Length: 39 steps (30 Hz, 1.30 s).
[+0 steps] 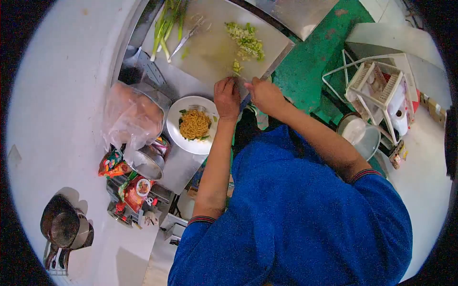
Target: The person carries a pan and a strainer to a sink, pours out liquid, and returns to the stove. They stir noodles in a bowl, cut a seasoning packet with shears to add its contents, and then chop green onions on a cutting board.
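Near the front edge of a pale cutting board (210,52), my left hand (226,97) has its fingers curled down, and what lies under them is hidden. Just to its right, my right hand (266,97) is closed around a knife (243,77), of which only a thin bit shows between the hands. A few green bits (236,66) lie just beyond the fingertips. Farther up the board is a heap of chopped spring onion (245,40). Whole spring onions (164,31) lie at the board's far left, beside a shiny metal utensil (183,42).
Left of my left forearm stands a white plate (174,138) of noodles (194,125) with a fork (196,107). A plastic bag (133,112), food packets (136,193) and a metal bowl (147,164) crowd the left. Pans (61,226) hang there. A dish rack (377,83) stands right.
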Motion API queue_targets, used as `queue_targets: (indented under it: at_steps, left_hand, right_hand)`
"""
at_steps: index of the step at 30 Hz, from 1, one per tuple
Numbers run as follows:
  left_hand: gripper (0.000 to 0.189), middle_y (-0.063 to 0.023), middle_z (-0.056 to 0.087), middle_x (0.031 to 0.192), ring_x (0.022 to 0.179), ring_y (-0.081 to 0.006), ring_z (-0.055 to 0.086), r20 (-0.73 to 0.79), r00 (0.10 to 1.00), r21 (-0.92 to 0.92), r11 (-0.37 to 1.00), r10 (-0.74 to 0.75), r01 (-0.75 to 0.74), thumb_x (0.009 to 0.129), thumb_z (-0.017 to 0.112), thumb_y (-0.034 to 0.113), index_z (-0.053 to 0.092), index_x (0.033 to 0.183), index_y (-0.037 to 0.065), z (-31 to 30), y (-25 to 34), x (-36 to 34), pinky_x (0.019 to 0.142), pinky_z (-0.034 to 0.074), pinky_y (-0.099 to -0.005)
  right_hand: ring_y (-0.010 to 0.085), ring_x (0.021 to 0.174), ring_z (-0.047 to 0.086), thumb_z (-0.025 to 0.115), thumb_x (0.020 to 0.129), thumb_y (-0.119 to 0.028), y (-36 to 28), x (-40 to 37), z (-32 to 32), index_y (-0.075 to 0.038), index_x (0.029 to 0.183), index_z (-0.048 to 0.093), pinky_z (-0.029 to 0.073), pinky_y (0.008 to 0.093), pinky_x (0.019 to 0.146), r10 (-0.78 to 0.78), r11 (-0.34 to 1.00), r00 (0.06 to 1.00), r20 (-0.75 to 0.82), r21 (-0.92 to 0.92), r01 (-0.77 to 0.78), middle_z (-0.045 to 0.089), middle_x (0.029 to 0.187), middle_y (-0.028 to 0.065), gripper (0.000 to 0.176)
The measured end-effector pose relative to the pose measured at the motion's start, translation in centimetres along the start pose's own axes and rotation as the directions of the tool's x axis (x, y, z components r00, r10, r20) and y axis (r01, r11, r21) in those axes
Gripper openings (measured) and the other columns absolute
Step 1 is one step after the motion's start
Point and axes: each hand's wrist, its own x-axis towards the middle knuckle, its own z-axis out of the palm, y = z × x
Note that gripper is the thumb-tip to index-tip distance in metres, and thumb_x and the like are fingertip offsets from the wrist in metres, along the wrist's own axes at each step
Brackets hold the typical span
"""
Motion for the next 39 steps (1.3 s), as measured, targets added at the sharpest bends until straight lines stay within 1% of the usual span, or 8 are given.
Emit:
queue_targets:
  at_steps: [7, 13, 19, 21, 27, 34, 36, 39]
  left_hand:
    - [0.027, -0.0148, 0.064, 0.104, 0.097, -0.0347, 0.058, -0.008, 1.000, -0.032, 0.999, 0.022, -0.023, 0.073, 0.065, 0.002, 0.065, 0.100, 0.001, -0.1, -0.3, -0.1, 0.086, 0.048, -0.0433]
    - [0.030, -0.0135, 0.063, 0.107, 0.099, -0.0344, 0.057, 0.020, 1.000, -0.016, 1.000, 0.018, -0.017, 0.073, 0.065, 0.002, 0.066, 0.102, 0.001, 0.0, -0.3, -0.5, 0.088, 0.048, -0.0430]
    - [0.027, -0.0125, 0.063, 0.106, 0.099, -0.0336, 0.057, 0.036, 0.999, -0.026, 0.999, -0.023, 0.024, 0.075, 0.064, 0.001, 0.066, 0.102, 0.002, -0.4, 0.1, -0.4, 0.088, 0.048, -0.0417]
    - [0.027, -0.0123, 0.064, 0.105, 0.100, -0.0328, 0.057, 0.047, 0.999, -0.014, 1.000, -0.026, 0.027, 0.075, 0.065, 0.001, 0.067, 0.102, 0.002, -0.6, 0.1, -0.3, 0.089, 0.048, -0.0415]
    - [0.029, -0.0127, 0.064, 0.105, 0.099, -0.0322, 0.058, 0.023, 0.998, -0.065, 0.997, -0.050, 0.052, 0.074, 0.065, 0.001, 0.068, 0.103, 0.003, -0.2, 0.0, -0.1, 0.089, 0.048, -0.0410]
    - [0.029, -0.0136, 0.064, 0.106, 0.098, -0.0326, 0.058, 0.048, 0.999, -0.048, 0.999, -0.011, 0.013, 0.074, 0.065, 0.000, 0.068, 0.103, 0.003, 1.3, 0.6, 1.4, 0.088, 0.048, -0.0409]
    - [0.029, -0.0138, 0.064, 0.105, 0.098, -0.0325, 0.057, 0.059, 0.998, -0.005, 1.000, -0.001, 0.001, 0.074, 0.064, 0.000, 0.067, 0.102, 0.002, 1.4, 1.2, 1.5, 0.087, 0.049, -0.0409]
    - [0.028, -0.0139, 0.063, 0.104, 0.098, -0.0328, 0.057, 0.084, 0.996, 0.005, 1.000, 0.013, -0.013, 0.073, 0.064, 0.000, 0.067, 0.101, 0.002, 1.4, 1.5, 1.6, 0.086, 0.049, -0.0409]
  right_hand:
    - [0.0349, 0.069, 0.068, 0.044, 0.096, -0.022, 0.3, 1.8, 0.8, -0.005, 0.104, 0.062, 0.057, 0.0445, 0.059, -0.169, 0.981, 0.981, -0.091, -0.106, 0.159, 0.065, 0.085, 0.0214, 0.026]
    - [0.0331, 0.065, 0.067, 0.042, 0.098, -0.025, 0.1, 0.2, 0.4, -0.006, 0.103, 0.062, 0.056, 0.0447, 0.054, -0.055, 0.995, 0.998, 0.040, -0.078, 0.058, 0.065, 0.083, 0.0219, 0.028]
    - [0.0351, 0.065, 0.067, 0.040, 0.099, -0.029, 1.2, 1.5, 0.7, -0.004, 0.097, 0.064, 0.055, 0.0470, 0.055, -0.154, 0.988, 0.981, -0.120, -0.045, 0.149, 0.066, 0.084, 0.0199, 0.034]
    - [0.0430, 0.065, 0.064, 0.042, 0.100, -0.037, 2.2, 1.7, 0.2, 0.001, 0.091, 0.052, 0.050, 0.0534, 0.054, -0.052, 0.998, 0.997, -0.051, 0.014, 0.053, 0.062, 0.068, 0.0239, 0.040]
    - [0.0431, 0.078, 0.065, 0.036, 0.101, -0.034, 4.0, 2.6, -2.0, 0.002, 0.093, 0.060, 0.053, 0.0539, 0.068, -0.047, 0.995, 0.999, 0.007, 0.093, 0.046, 0.065, 0.081, 0.0245, 0.044]
    - [0.0491, 0.074, 0.059, 0.040, 0.100, -0.037, 3.6, 1.1, -2.7, 0.002, 0.083, 0.055, 0.045, 0.0578, 0.069, 0.031, 0.978, 0.996, -0.088, 0.210, -0.012, 0.060, 0.074, 0.0293, 0.045]
    - [0.0494, 0.071, 0.059, 0.041, 0.100, -0.036, 2.9, 0.1, -4.0, 0.002, 0.082, 0.055, 0.046, 0.0573, 0.067, -0.085, 0.984, 0.987, -0.134, 0.145, 0.104, 0.060, 0.072, 0.0289, 0.044]
    - [0.0497, 0.070, 0.058, 0.042, 0.100, -0.036, 3.6, 0.5, -2.8, 0.003, 0.082, 0.055, 0.047, 0.0570, 0.066, 0.001, 0.987, 0.999, -0.051, 0.162, 0.008, 0.060, 0.071, 0.0289, 0.045]
